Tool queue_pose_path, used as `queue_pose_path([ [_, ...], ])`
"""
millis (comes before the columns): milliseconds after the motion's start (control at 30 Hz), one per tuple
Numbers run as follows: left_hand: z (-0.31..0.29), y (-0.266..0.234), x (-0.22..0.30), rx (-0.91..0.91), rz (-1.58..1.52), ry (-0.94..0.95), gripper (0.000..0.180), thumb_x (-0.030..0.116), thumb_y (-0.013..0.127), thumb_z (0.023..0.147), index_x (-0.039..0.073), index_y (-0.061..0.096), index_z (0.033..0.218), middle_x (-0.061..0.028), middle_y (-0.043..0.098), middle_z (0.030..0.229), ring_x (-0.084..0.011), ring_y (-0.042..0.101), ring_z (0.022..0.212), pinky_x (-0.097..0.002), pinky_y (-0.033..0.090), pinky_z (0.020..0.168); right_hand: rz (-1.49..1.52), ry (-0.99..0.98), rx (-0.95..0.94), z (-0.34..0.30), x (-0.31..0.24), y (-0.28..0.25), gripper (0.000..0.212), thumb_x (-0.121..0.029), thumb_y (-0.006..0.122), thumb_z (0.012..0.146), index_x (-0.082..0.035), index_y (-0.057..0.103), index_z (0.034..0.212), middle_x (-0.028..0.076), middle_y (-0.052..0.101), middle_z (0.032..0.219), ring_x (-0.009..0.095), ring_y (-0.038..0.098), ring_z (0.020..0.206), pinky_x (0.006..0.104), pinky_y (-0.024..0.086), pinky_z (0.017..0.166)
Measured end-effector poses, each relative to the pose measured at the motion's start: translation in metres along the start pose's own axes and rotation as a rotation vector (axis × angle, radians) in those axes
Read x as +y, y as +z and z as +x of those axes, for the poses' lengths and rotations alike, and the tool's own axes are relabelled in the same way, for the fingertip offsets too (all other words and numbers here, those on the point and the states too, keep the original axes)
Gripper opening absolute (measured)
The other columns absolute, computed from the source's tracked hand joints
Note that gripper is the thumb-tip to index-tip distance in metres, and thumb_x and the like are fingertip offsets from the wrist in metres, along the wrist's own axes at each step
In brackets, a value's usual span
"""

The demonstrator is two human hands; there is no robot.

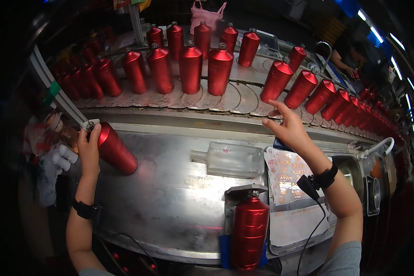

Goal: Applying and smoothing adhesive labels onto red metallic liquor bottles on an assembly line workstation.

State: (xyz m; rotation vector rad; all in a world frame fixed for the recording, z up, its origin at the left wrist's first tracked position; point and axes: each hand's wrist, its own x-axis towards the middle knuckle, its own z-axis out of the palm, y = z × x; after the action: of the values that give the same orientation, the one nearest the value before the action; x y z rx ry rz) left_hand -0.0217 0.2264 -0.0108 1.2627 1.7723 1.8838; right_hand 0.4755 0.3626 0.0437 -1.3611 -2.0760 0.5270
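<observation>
At left, glossy red bottle (117, 149).

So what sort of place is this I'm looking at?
Most likely a bottle-finishing workshop or small factory: a conveyor of overlapping plates carries many matching red bottles, with a metal workbench in front.

Gap between held red bottle (118, 151), obstructing clear bottle (235, 159).
</observation>
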Motion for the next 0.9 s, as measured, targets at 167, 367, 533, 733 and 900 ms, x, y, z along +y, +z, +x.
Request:
queue_pose_path([
  [167,0.007,-0.017,0.008,-0.191,0.117,0.005,0.022,0.020,0.063,0.090,0.004,0.064,0.106,-0.0003,0.061,0.097,-0.0099,0.054,0.094,-0.0266,0.042,0.088,-0.308,-0.077,0.119,0.086,-0.020,0.032,0.081,-0.048,0.072,0.078,0.000,0.047,0.137,0.026,0.063,0.115,0.037,0.065,0.101,0.0435,0.051,0.088],
  [367,0.008,-0.002,0.001,-0.120,0.096,0.030,0.016,0.013,0.066,0.086,0.003,0.066,0.099,0.0002,0.065,0.089,-0.0084,0.057,0.082,-0.0248,0.046,0.077,-0.410,0.026,0.283,0.177,-0.037,0.059,0.094,-0.066,0.068,0.075,0.001,0.042,0.138,0.029,0.056,0.126,0.044,0.058,0.116,0.0495,0.047,0.095],
  [533,0.000,-0.005,0.004,-0.092,0.009,0.019,0.016,0.014,0.065,0.089,0.001,0.066,0.099,0.0013,0.064,0.087,-0.0062,0.057,0.080,-0.0237,0.046,0.075,-0.443,0.153,0.238,0.220,-0.010,0.066,0.104,-0.076,0.066,0.070,0.004,0.043,0.133,0.030,0.056,0.125,0.043,0.057,0.118,0.0481,0.048,0.096],
  [733,0.010,-0.009,0.000,-0.070,-0.008,0.022,0.017,0.014,0.066,0.088,0.002,0.066,0.099,0.0013,0.064,0.087,-0.0058,0.056,0.079,-0.0241,0.046,0.074,-0.430,0.242,0.257,0.225,0.022,0.053,0.085,-0.066,0.069,0.076,0.002,0.047,0.123,0.029,0.057,0.123,0.043,0.060,0.113,0.0484,0.048,0.095],
  [900,0.008,-0.014,-0.014,-0.050,-0.022,0.027,0.015,0.013,0.066,0.088,0.001,0.066,0.097,0.0008,0.065,0.087,-0.0070,0.058,0.078,-0.0244,0.047,0.074,-0.503,0.241,0.293,0.209,0.029,0.054,0.083,-0.061,0.070,0.077,0.002,0.045,0.125,0.028,0.054,0.128,0.043,0.057,0.117,0.0483,0.047,0.097],
])
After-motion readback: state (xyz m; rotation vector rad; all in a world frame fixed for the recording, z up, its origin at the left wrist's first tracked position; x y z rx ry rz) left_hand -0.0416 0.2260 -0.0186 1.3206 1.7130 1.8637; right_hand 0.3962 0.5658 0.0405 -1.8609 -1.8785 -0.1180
